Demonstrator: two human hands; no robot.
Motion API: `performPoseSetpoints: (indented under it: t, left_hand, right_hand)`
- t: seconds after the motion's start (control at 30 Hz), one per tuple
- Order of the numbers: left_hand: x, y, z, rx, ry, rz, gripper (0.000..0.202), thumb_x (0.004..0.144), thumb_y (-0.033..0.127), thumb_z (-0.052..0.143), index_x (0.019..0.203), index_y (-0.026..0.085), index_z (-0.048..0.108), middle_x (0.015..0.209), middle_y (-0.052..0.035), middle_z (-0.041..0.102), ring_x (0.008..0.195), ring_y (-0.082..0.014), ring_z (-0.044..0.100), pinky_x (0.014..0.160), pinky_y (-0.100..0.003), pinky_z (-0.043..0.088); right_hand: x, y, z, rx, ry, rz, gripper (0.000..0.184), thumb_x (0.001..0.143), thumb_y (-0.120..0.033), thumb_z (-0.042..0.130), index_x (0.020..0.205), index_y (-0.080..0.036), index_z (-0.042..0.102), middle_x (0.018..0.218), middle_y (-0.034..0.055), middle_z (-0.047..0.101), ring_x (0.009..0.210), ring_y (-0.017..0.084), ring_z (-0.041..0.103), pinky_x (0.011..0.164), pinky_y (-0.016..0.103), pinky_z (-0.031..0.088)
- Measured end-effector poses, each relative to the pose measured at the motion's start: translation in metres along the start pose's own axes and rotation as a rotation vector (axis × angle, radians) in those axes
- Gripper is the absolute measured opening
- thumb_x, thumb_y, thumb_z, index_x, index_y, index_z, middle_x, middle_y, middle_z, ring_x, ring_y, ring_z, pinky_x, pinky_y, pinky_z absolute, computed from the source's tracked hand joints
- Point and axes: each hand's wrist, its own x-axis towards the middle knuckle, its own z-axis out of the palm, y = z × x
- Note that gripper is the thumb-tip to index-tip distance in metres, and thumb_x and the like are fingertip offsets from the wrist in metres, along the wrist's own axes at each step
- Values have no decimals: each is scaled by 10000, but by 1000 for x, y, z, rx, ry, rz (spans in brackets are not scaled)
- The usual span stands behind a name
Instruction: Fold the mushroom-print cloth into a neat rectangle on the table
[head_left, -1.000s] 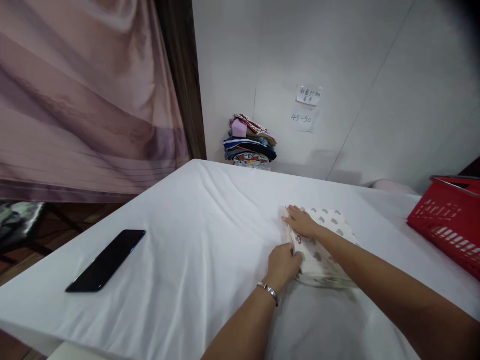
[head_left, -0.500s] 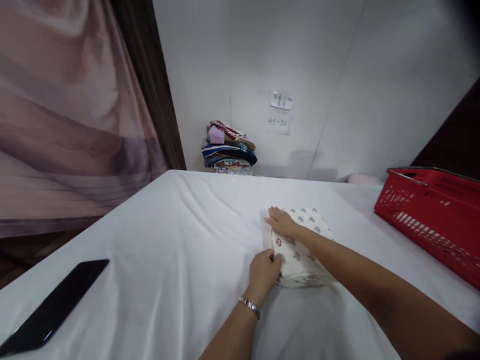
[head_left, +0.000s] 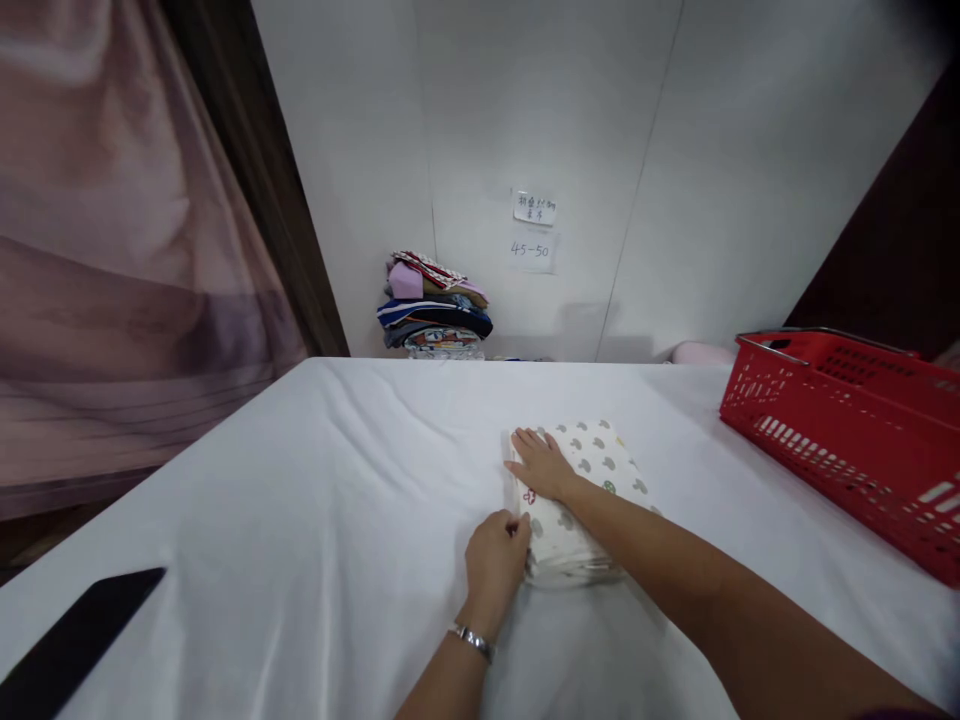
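A folded white cloth with small grey prints (head_left: 600, 470) lies on the white-covered table (head_left: 360, 500). My right hand (head_left: 540, 463) lies flat on its left part, fingers stretched out. My left hand (head_left: 496, 562), with a silver bracelet at the wrist, is curled and pinches the cloth's near-left edge.
A red plastic basket (head_left: 847, 430) stands at the right. A black phone (head_left: 75, 640) lies at the table's near-left corner. A stack of folded clothes (head_left: 433, 315) sits at the far edge by the wall, under two paper notes (head_left: 534, 228). A pink curtain (head_left: 112, 250) hangs at the left.
The view has swung to the right, so the phone slid toward the left edge and more of the basket shows. Both hands stay on the folded cloth.
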Motion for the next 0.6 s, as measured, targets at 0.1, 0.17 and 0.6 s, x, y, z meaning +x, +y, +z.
performPoseSetpoints:
  t: [0.1, 0.17, 0.6]
  left_hand:
    - [1, -3, 0, -107, 36, 16, 217, 820, 366, 474, 856, 201, 610, 760, 3, 623, 690, -129, 554, 614, -234, 360]
    - [1, -5, 2, -205, 54, 95, 301, 816, 295, 477, 1093, 211, 561, 944, -12, 623, 760, -119, 572, 699, -237, 412]
    - [1, -11, 8, -312, -29, 319, 410, 835, 140, 375, 1167, 234, 597, 1384, -1, 427, 1203, -155, 459, 1037, -310, 353]
  right_hand:
    - [-1, -3, -3, -2, 4, 6, 664, 893, -550, 222, 1426, -154, 225, 1507, 83, 160, 1378, 229, 90, 1086, 436, 35]
    - [-1, -5, -8, 19, -19, 10, 667, 892, -544, 230, 1424, -143, 224, 1508, 92, 149, 1378, 236, 86, 1084, 449, 40]
    - [-45, 76, -45, -76, -5, 198, 662, 876, -561, 250, 1402, -160, 276, 1498, 121, 181, 1376, 260, 96, 1076, 491, 71]
